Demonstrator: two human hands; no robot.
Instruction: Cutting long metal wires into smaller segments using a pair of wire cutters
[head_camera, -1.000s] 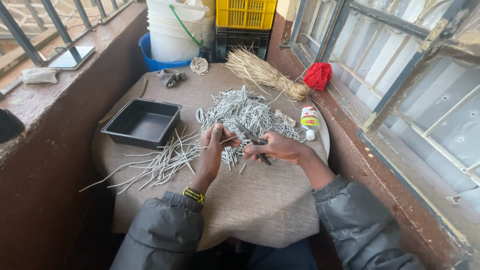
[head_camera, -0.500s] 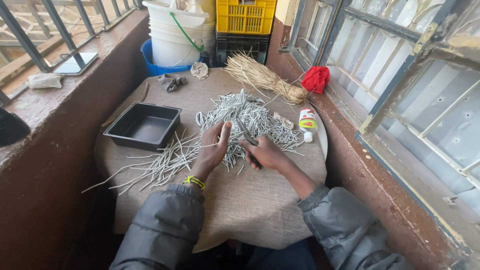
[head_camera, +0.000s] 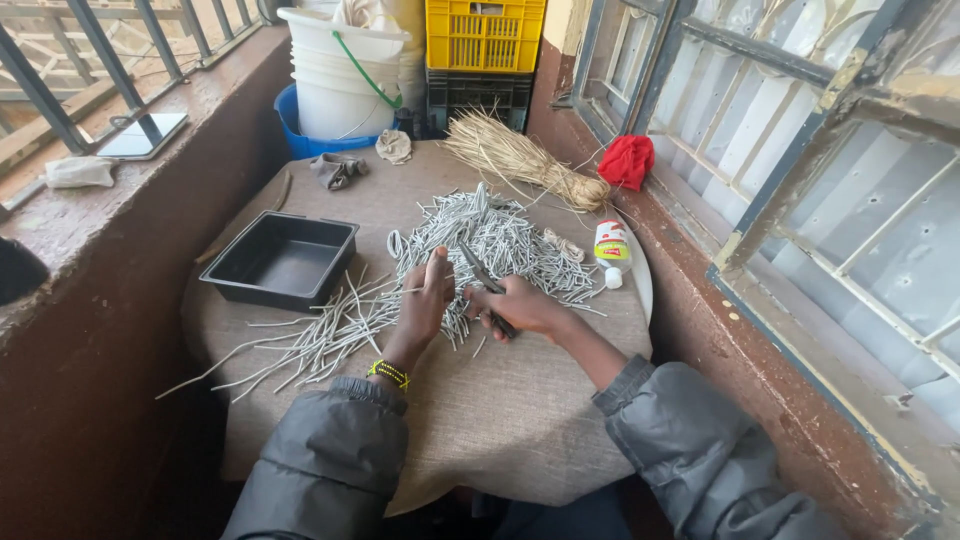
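Two hands work grey sticks over a cloth-covered round counter (head_camera: 500, 420).
An empty black rectangular tray (head_camera: 282, 258) sits left, long grey sticks (head_camera: 310, 340) fanned beside it. The left hand (head_camera: 425, 298) pinches one thin stick; the right hand (head_camera: 520, 305) is closed around dark pliers (head_camera: 487, 288) over the heap of short cut pieces (head_camera: 500, 235). A straw bundle (head_camera: 520, 160) and small bottle (head_camera: 611, 250) lie right.
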